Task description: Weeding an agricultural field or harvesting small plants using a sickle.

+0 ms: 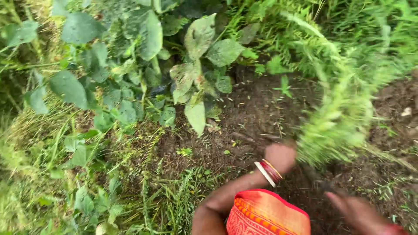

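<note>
Head-camera view showed the left hand (281,156), bangles (270,172) at its wrist, closed in a fist around the lower stems of a bunch of feathery green weeds (339,117), which arched up and to the right from the grip, blurred. The right hand (359,213) sat near and to the right, low over the dark soil (252,113); it was too blurred to tell whether its fingers were spread or closed, and I could not tell if it held anything. An orange and red cloth (265,215) covered the near edge between the arms. The bunch looked light, soft and floppy, with thin stems likely to tear or slip if taken by the tips, so the firmest hold seemed to be low down, close to the ground where the stems gather. Farther left stood broad-leaved plants (148,56), some leaves spotted, and on the near left lay tangled grass (65,174).
</note>
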